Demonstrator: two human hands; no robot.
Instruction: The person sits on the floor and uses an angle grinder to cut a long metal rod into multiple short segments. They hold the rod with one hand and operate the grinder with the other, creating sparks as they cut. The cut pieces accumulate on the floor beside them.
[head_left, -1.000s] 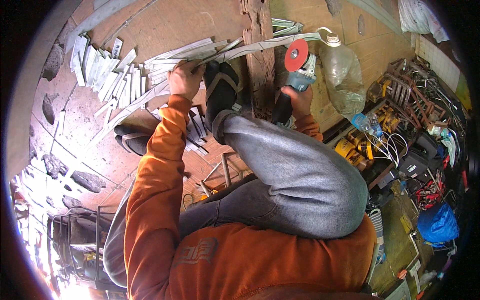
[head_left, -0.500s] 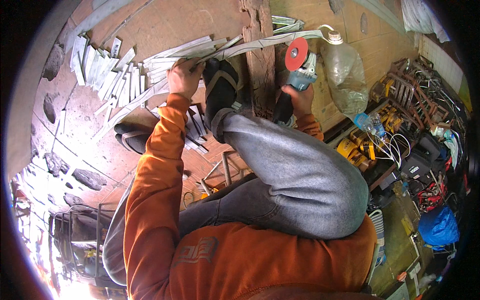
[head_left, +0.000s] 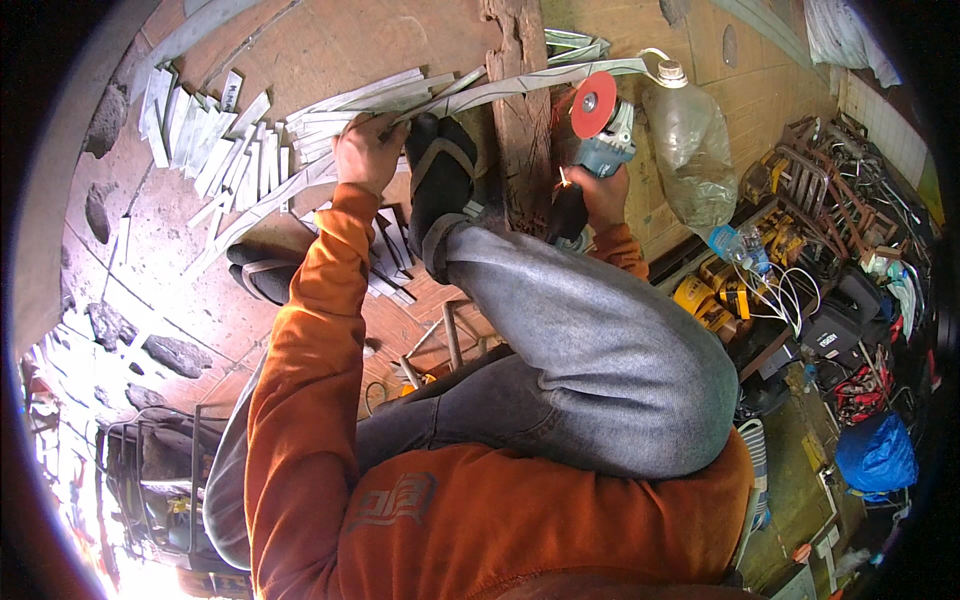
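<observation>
My right hand (head_left: 603, 198) is wrapped round an angle grinder (head_left: 600, 158) with a red disc (head_left: 592, 104). The disc meets a long pale flat strip (head_left: 520, 85) that lies across a worn wooden block (head_left: 515, 40), and small sparks fly beside it. At the other end of this strip, my left hand (head_left: 365, 155) grips it with closed fingers, close to my foot in a dark sock and sandal (head_left: 440, 170). Several cut strips (head_left: 360, 97) lie bundled just beyond my left hand.
More short strips (head_left: 205, 135) are spread on the tiled floor at the left. A large clear plastic bottle (head_left: 690, 150) stands right of the grinder. Farther right are yellow power tools (head_left: 700, 292), white cables (head_left: 795, 290), clamps (head_left: 820, 160) and a blue bag (head_left: 877, 452).
The grinder has shifted very slightly, and sparks now show near the disc and beside my right hand. My left hand has stayed in place.
</observation>
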